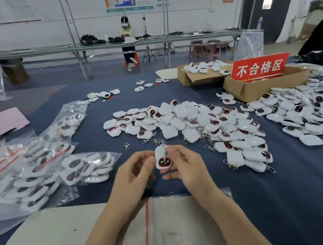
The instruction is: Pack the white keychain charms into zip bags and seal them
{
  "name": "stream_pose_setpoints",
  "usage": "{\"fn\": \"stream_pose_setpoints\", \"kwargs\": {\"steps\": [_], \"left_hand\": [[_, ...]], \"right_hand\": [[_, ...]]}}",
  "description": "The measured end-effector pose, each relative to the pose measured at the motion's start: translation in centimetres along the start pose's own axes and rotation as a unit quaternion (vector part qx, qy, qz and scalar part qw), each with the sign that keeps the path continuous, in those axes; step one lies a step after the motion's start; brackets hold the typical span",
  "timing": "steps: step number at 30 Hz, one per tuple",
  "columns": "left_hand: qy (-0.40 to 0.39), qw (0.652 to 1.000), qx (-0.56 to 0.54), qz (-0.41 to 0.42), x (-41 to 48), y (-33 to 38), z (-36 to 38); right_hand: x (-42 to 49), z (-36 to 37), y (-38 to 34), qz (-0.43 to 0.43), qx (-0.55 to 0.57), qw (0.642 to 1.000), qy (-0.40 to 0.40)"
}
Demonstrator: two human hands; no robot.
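Workshop bench, blue cloth (292,198): packing part done, big backlog left.
Left hand (136,172) and right hand (184,164) both pinch one white keychain charm (162,159) between the fingertips, held up over the cloth, dark face toward camera, not bagged yet. Empty zip bag (169,223) lies flat on the near edge between the forearms, red zip strip showing, nothing in it. Filled zip bags (40,173) are stacked at left, several of them; can't tell if they are all sealed. Loose charm pile (193,126) sits just beyond the hands, and a second pile (314,111) at right beside a cardboard box (262,87) with a red sign. My guess: well under half packed, most charms unbagged.
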State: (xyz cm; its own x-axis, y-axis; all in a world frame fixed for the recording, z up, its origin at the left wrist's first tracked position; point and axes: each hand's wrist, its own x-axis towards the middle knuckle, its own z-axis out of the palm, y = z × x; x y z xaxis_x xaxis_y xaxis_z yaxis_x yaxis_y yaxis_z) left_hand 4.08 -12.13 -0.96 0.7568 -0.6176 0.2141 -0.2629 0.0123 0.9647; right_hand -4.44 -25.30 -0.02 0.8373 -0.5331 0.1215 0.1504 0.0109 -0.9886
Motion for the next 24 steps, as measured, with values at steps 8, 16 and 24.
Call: {"fn": "stream_pose_setpoints", "kwargs": {"steps": [8, 16, 24], "left_hand": [[0.029, 0.999, -0.006, -0.015, 0.6, -0.8, 0.0], [0.054, 0.99, -0.126, -0.02, 0.7, -0.4, 0.7], [0.044, 0.993, -0.113, -0.004, 0.5, -0.3, 0.6]], "right_hand": [[0.7, -0.5, 2.0, 0.031, 0.037, 0.998, -0.047], [0.7, -0.4, 2.6, 0.002, -0.052, 0.994, -0.093], [0.8, -0.8, 2.3, 0.021, -0.036, 0.991, -0.128]]}}
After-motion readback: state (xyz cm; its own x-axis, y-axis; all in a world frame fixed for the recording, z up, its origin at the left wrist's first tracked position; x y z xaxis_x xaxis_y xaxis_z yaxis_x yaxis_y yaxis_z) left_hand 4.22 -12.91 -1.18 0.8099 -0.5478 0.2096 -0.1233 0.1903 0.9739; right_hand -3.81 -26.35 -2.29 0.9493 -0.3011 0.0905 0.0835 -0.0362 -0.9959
